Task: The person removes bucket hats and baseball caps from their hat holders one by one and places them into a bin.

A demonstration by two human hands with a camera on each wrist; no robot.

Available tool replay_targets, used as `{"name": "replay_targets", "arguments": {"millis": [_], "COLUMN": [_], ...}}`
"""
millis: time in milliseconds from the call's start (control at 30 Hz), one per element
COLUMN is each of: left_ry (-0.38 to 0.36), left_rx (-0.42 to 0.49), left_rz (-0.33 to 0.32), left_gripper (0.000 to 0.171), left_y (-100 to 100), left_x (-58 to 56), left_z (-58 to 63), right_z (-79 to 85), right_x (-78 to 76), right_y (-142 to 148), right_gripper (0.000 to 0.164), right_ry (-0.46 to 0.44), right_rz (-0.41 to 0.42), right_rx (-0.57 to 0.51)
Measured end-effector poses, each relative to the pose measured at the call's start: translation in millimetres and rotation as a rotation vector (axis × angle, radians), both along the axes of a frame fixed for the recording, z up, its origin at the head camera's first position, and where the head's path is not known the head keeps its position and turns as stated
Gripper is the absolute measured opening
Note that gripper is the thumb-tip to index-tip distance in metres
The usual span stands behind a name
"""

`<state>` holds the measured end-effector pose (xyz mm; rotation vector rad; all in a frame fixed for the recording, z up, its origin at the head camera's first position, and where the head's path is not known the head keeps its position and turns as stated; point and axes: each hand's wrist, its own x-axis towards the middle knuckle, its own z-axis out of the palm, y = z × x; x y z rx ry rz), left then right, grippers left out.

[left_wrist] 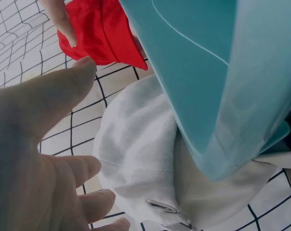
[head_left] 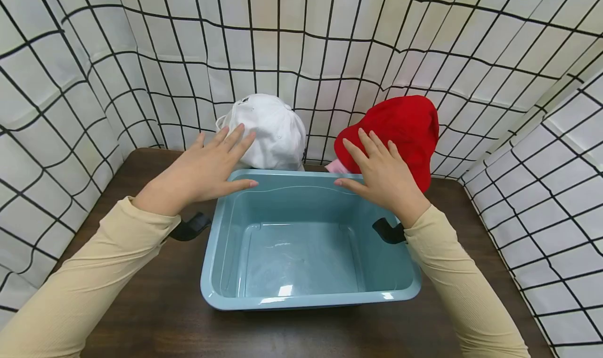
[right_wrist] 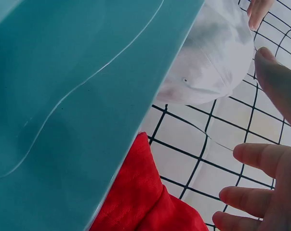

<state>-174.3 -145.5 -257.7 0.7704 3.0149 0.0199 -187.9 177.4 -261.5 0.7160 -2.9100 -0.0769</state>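
A white cap [head_left: 273, 130] and a red hat [head_left: 395, 130] sit behind a blue plastic basin [head_left: 306, 301]. My left hand [head_left: 207, 167] hovers over the basin's back left corner, fingers spread, in front of the white cap. Above the back right part of the basin is my right hand [head_left: 383, 177], fingers extended near the red hat. Neither hand holds anything. In the left wrist view the white cap [left_wrist: 136, 149] shows a metal strap buckle. The right wrist view shows the red hat [right_wrist: 145, 197] partly hidden by the basin wall [right_wrist: 87, 120].
The basin stands on a dark brown wooden table [head_left: 155, 300]. White walls with a black grid [head_left: 292, 44] enclose the table at the back and both sides. A bit of pink cloth [head_left: 336, 166] shows beneath the red hat. Black straps [head_left: 190, 227] are at both wrists.
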Motion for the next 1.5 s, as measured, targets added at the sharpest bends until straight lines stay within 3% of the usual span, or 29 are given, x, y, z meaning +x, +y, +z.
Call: {"name": "replay_targets", "arguments": {"millis": [167,433,633,833,1133,1500], "left_ry": [-0.002,-0.011,0.09,0.13,0.142,0.131], "left_rx": [0.012,0.05,0.07,0.117,0.134,0.148], "left_rz": [0.005,-0.008,-0.005,-0.004,0.001,0.008], "left_gripper": [0.089,0.075,0.066,0.06,0.057,0.057], "left_y": [-3,-16,-22,-22,-20,-17], "left_x": [10.4,60.5,85.4,90.9,90.0,90.2], "left_z": [-2.1,-18.9,-39.5,-56.4,-59.8,-62.5], "right_z": [-1.2,1.1,4.0,9.8,30.8,36.0], "right_x": [-0.4,0.7,0.3,-2.7,-13.1,-28.3], "right_y": [2,10,18,32,60,81], "right_gripper": [0.084,0.081,0.078,0.072,0.057,0.058], "right_ry": [-0.016,0.013,0.06,0.167,0.295,0.258], "right_rz": [-0.012,0.004,0.021,0.028,-0.027,-0.143], "right_rx": [-0.003,-0.046,-0.127,-0.189,-0.268,-0.226]}}
